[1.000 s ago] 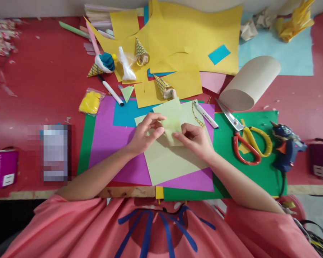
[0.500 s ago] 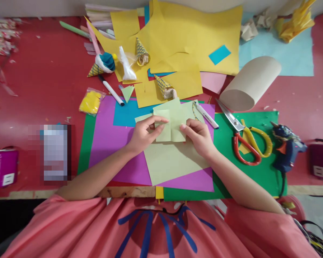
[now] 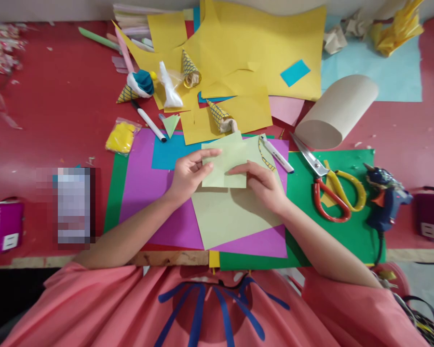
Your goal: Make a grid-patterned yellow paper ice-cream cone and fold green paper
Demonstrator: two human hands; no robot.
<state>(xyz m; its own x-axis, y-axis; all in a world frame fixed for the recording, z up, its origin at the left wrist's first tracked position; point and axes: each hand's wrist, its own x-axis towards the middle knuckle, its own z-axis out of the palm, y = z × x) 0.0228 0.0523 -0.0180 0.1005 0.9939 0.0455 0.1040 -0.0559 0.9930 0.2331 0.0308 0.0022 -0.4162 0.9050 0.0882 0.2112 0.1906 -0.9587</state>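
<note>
A small pale green paper piece (image 3: 222, 168) is held between my two hands, above a larger sheet of pale green paper (image 3: 235, 212). My left hand (image 3: 191, 173) pinches its left edge between thumb and fingers. My right hand (image 3: 262, 183) grips its right side, the index finger stretched across the front and the thumb hidden. Just right of the paper lies a white marker (image 3: 277, 154) with a dark cap. Beyond it a yellow paper cone (image 3: 220, 115) with a dark grid pattern rests on yellow paper.
Scissors (image 3: 320, 168) with red and yellow handles and a blue glue gun (image 3: 388, 202) lie on green paper to the right. Behind them is a cardboard tube (image 3: 336, 113). A bag of yellow clay (image 3: 122, 137) and another marker (image 3: 150, 123) lie on the left.
The small paper showed a vertical crease or flap line in the middle; now its front looks flat and whole. My right index finger has stretched left across it, and my left hand shifted slightly left.
</note>
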